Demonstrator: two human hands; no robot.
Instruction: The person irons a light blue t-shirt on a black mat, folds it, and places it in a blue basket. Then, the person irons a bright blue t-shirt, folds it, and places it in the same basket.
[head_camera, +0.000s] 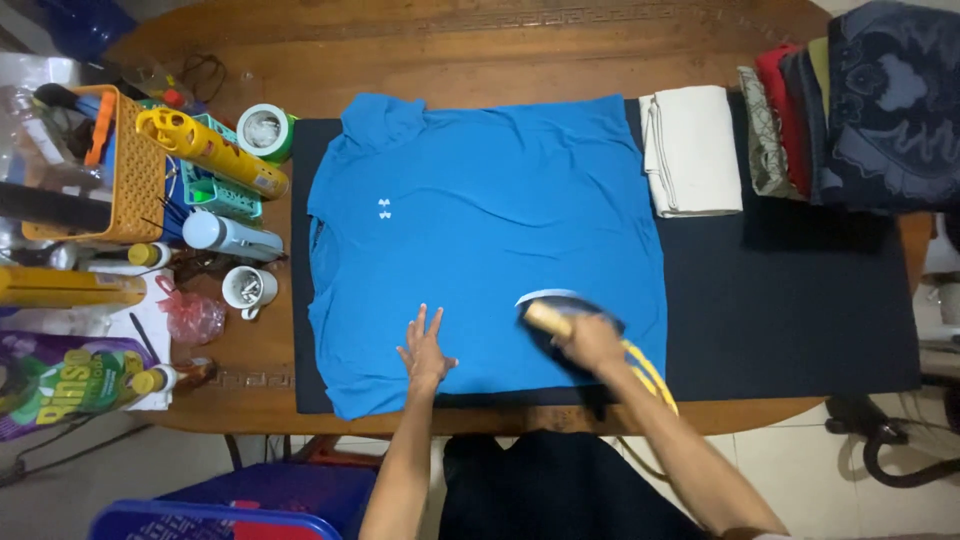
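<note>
A blue T-shirt (480, 230) lies spread flat on a dark ironing mat (790, 300) on the wooden table. My left hand (424, 348) rests flat on the shirt's lower part, fingers apart. My right hand (590, 340) grips the pale handle of an electric iron (560, 305), which sits on the shirt near its lower right corner. The iron's yellow cord (650, 375) trails back toward me over the mat's front edge.
A folded white cloth (695, 150) and a stack of folded clothes (850, 100) lie at the right rear. On the left stand an orange basket (130, 185), bottles, a tape roll (265, 130) and a white mug (247, 290). A blue crate (230, 505) sits on the floor.
</note>
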